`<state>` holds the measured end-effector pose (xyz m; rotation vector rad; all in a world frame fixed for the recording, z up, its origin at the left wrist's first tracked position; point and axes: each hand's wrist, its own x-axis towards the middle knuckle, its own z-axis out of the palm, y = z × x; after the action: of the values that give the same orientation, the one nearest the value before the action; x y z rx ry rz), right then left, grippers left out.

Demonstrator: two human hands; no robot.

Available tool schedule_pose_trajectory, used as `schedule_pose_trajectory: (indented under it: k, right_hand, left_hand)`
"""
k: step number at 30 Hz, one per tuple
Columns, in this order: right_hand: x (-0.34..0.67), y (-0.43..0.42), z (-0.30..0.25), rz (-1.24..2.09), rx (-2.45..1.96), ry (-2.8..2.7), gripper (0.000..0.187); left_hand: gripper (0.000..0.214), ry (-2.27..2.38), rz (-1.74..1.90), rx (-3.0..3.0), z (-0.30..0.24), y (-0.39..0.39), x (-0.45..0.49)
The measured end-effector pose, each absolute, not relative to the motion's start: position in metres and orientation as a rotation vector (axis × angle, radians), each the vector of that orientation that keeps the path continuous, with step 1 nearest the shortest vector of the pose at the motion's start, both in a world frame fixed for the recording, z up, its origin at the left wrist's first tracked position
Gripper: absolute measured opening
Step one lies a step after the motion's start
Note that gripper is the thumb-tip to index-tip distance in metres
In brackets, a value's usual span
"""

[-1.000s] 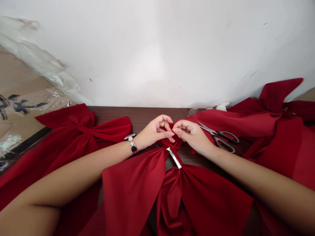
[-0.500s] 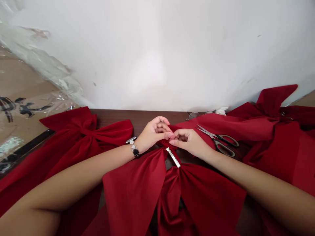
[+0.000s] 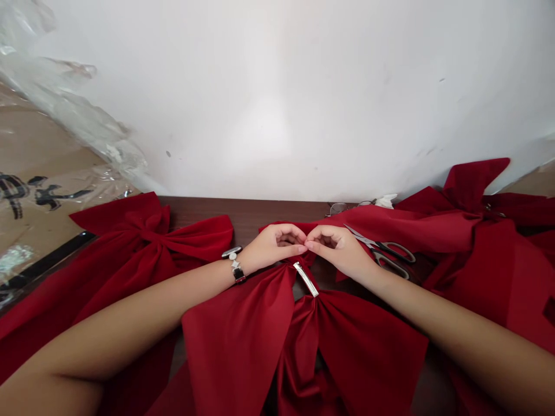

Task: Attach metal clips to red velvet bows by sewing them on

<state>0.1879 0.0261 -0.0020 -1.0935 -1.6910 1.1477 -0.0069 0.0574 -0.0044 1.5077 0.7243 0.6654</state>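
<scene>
A large red fabric bow (image 3: 243, 329) lies in front of me, with a silver hair clip (image 3: 306, 279) slanting across its gathered middle. Just beyond the clip, my left hand (image 3: 280, 242) and my right hand (image 3: 336, 248) meet fingertip to fingertip. Each has its thumb and fingers pinched together. Whatever sits between the fingertips is too small or too hidden to make out. A watch and a bracelet (image 3: 234, 266) circle my left wrist. Open-bladed scissors (image 3: 385, 251) lie on red cloth beside my right forearm.
Another red bow (image 3: 151, 237) rests at the left, near a plastic-wrapped cardboard box (image 3: 39, 150). More red fabric (image 3: 489, 266) is heaped at the right. Eyeglasses (image 3: 338, 209) and a white tissue (image 3: 385, 200) lie at the back of the brown table (image 3: 208, 208), against a white wall (image 3: 277, 98).
My left fingers have come down and closed into a pinch against my right fingertips. Both hands are slightly lower in view. The bow and clip have stayed almost in place.
</scene>
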Motion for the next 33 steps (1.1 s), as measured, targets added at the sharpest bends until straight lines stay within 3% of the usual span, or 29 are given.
schedule_pose_trajectory:
  k: [7,11,16,20,25,33]
  right_hand:
    - [0.19,0.029,0.003,1.073,-1.146,-1.735,0.022]
    - [0.213,0.034,0.03,0.995,-1.311,-2.032,0.023]
    - [0.278,0.042,0.068,0.582,-2.076,-2.469,0.028]
    - [0.314,0.049,0.07,0.915,-2.476,-2.33,0.029]
    - [0.31,0.053,0.058,1.038,-2.537,-2.438,0.025]
    - [0.29,0.053,0.052,0.683,-2.353,-2.672,0.029]
  left_hand:
    - [0.023,0.743,0.612,1.697,-0.003,0.058,-0.006]
    - [0.022,0.783,0.631,1.755,-0.004,0.055,-0.006]
    - [0.023,0.771,0.708,1.794,-0.004,0.055,-0.006]
    - [0.022,0.785,0.728,1.793,-0.003,0.056,-0.007]
    - [0.022,0.815,0.733,1.756,-0.003,0.058,-0.009]
    - [0.022,0.84,0.751,1.723,-0.001,0.058,-0.011]
